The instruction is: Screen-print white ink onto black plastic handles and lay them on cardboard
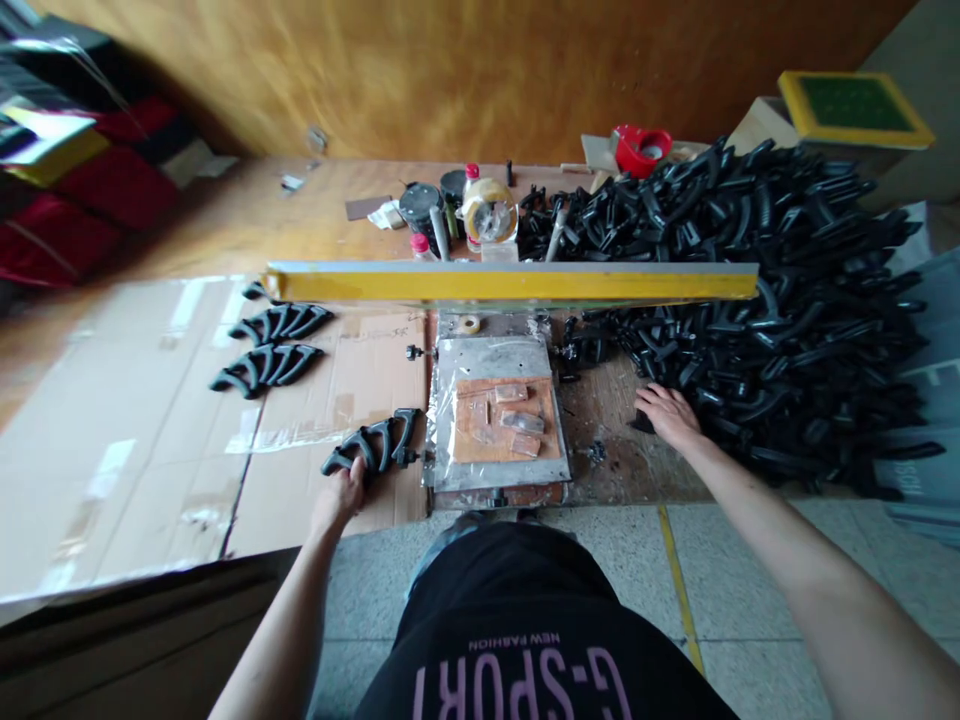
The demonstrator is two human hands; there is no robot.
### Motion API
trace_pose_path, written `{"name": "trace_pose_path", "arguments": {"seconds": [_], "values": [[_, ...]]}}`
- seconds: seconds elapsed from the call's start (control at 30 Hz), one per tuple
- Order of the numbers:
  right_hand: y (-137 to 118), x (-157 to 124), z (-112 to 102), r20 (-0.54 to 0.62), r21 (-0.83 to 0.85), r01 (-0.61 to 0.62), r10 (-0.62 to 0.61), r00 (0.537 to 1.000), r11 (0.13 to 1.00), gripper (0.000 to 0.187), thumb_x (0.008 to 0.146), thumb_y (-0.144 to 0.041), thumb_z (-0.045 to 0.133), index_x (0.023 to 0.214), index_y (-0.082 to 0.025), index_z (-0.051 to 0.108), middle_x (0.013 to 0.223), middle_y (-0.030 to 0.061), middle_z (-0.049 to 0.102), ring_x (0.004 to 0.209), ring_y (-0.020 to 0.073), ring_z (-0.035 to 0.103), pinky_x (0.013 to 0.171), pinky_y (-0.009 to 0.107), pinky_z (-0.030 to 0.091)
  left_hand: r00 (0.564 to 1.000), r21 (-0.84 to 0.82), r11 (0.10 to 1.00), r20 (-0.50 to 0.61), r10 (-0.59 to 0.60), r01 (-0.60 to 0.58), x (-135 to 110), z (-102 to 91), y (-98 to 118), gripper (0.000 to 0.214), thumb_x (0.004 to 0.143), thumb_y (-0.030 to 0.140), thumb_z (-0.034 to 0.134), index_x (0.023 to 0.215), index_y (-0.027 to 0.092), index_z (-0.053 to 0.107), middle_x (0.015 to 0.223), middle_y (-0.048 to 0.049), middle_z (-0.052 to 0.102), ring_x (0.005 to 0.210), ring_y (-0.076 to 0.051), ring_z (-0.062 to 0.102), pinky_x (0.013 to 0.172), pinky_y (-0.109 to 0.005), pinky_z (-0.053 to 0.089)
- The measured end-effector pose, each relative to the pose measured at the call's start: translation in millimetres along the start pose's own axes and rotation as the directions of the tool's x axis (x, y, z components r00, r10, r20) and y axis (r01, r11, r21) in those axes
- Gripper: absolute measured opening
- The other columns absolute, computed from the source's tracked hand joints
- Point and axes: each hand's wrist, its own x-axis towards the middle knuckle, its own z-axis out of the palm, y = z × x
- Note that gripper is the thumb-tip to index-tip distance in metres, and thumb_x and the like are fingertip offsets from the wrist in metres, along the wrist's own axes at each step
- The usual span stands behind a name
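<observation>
My left hand [341,495] is closed on the near end of a black curved plastic part [373,443] lying on the cardboard sheet [157,430] just left of the metal jig plate [496,412]. My right hand [667,413] rests on the wooden table at the edge of the big heap of black plastic parts [765,290], fingers bent over a small black piece whose shape I cannot make out. Two more groups of black curved parts [274,345] lie further left on the cardboard.
A raised yellow-edged screen frame [510,282] spans above the jig. Behind it stand a tape roll [489,212], bottles and dark tins. A red tape dispenser [641,148] and a yellow-framed screen [855,105] sit at the back right. Red fabric is stacked far left.
</observation>
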Motion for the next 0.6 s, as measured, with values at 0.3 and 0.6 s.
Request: {"name": "trace_pose_path", "arguments": {"seconds": [0.3, 0.6], "values": [[-165, 51, -43, -0.330, 0.285, 0.381, -0.283, 0.900, 0.879, 0.040, 0.097, -0.023, 0.044, 0.135, -0.031, 0.056, 0.097, 0.0037, 0.065, 0.087, 0.0163, 0.059, 0.075, 0.026, 0.046, 0.917, -0.278, 0.874, -0.076, 0.392, -0.397, -38, -60.7, 157, 0.067, 0.088, 0.071, 0.024, 0.120, 0.021, 0.056, 0.075, -0.0056, 0.069, 0.053, -0.013, 0.060, 0.055, -0.025, 0.049], [-226, 64, -70, -0.414, 0.069, 0.455, -0.389, 0.823, 0.888, 0.026, 0.091, -0.020, 0.057, 0.111, -0.028, 0.072, 0.092, 0.0036, 0.069, 0.093, 0.0172, 0.059, 0.081, 0.027, 0.050, 0.685, -0.736, 0.244, -0.382, 0.621, -0.632, -126, -60.5, 259, 0.062, 0.090, 0.067, 0.032, 0.100, 0.015, 0.064, 0.066, -0.0037, 0.063, 0.050, -0.011, 0.054, 0.049, -0.023, 0.045]]}}
